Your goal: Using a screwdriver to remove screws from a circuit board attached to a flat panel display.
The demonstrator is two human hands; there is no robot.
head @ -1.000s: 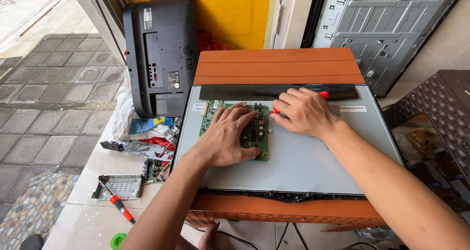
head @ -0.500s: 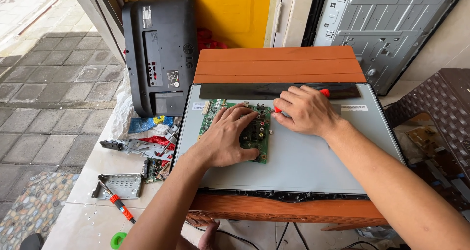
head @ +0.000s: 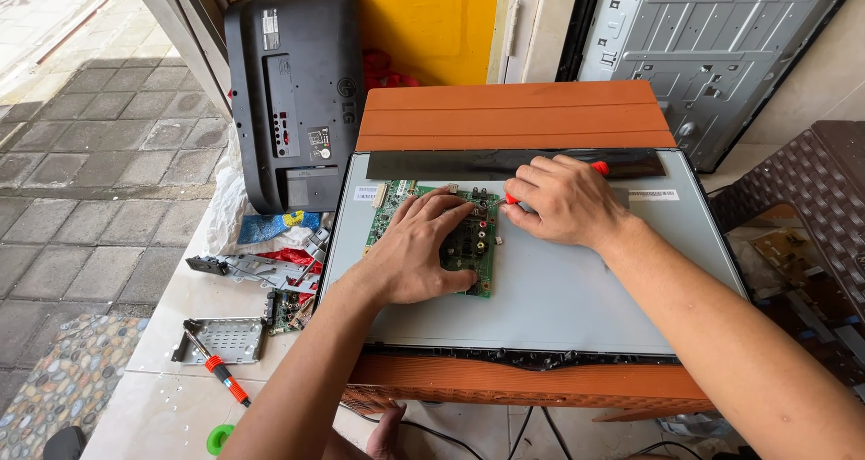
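A grey metal display panel (head: 559,298) lies face down on an orange wooden table (head: 514,113). A green circuit board (head: 394,199) sits on the panel's upper left part. My left hand (head: 419,248) rests flat on the board and covers most of it. My right hand (head: 559,199) grips a red-handled screwdriver (head: 598,166), its tip pointing left at the board's top right corner. A black strip (head: 450,163) runs along the panel's far edge.
A black monitor back cover (head: 293,91) leans at the left. On the tiled ledge lie a metal bracket (head: 225,338), an orange-handled screwdriver (head: 221,377), a small board (head: 286,309), blue cloth and a green tape roll (head: 219,439). A large grey panel back (head: 721,45) stands at the right, beside a brown wicker stool (head: 811,199).
Both hands stay on the board and screwdriver; my right hand has shifted only slightly. The camera view has barely moved.
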